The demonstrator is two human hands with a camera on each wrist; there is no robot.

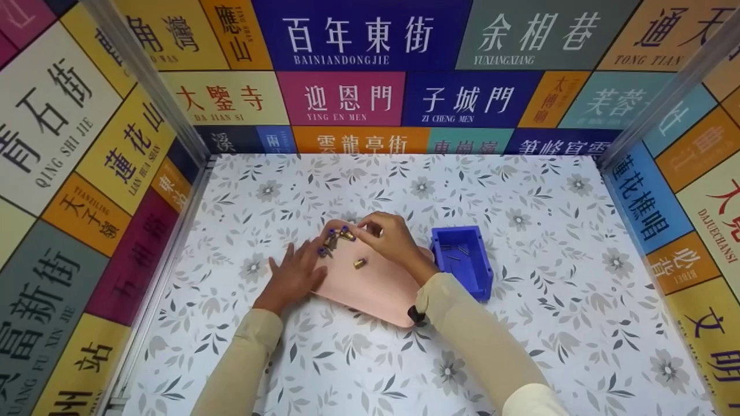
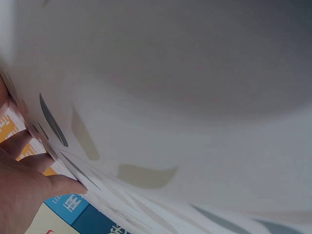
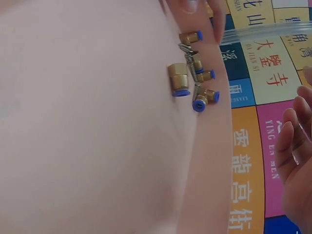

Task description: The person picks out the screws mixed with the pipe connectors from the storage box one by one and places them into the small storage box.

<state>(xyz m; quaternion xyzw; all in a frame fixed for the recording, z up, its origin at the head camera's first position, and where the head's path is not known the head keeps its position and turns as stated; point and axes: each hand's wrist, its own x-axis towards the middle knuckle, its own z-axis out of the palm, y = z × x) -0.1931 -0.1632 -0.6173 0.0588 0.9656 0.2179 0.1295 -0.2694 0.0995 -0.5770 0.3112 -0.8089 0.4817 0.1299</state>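
Observation:
A shallow pink tray lies on the table and holds brass fittings with blue collars. Most are bunched with several small screws along the tray's far left side. One fitting lies apart, nearer the tray's middle. My left hand rests against the tray's left edge, fingers spread. Above the tray's far edge is my right hand, its fingers loosely bent and their tips close to the bunch in the head view. Nothing shows between the right hand's fingers in the right wrist view.
A blue bin stands just right of the tray, with several thin metal pieces inside. Printed panels with street names wall the table at the back and both sides. A flowered sheet covers the tabletop.

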